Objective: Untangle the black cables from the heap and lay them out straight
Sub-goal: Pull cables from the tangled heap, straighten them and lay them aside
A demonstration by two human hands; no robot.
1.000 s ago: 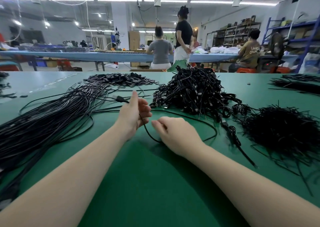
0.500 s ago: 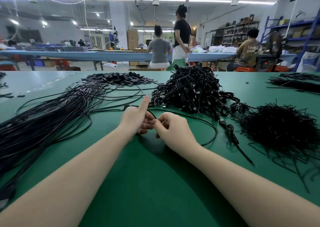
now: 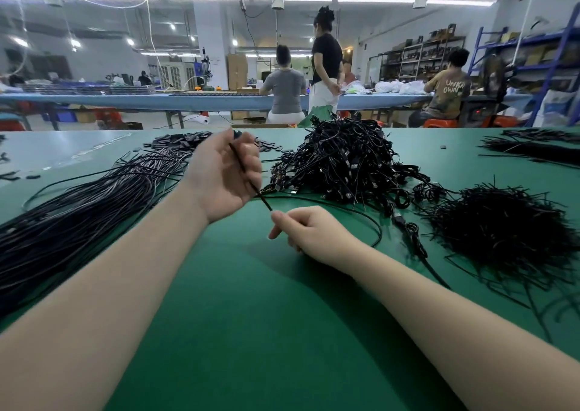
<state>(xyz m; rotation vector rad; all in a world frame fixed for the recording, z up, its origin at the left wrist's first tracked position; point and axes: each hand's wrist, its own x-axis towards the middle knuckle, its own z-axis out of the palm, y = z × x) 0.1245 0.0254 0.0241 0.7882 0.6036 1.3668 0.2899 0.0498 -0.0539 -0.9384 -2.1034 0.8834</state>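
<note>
Both hands pinch one cable: left hand raised, right hand low; it slants upper-left over bare green table, heap beyond.

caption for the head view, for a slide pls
Both hands, left hand and right hand, stretch one black cable taut above the green table, heap behind.

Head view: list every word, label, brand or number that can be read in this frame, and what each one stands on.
"UNKN OWN": pale letters in two lines on the back of the brown T-shirt of the person seated at the far bench.
Boxes on the shelves: any labels too small and blurred to read.
Cardboard carton by the pillar: no print legible.
Black cable and the green table: no markings visible.
</note>
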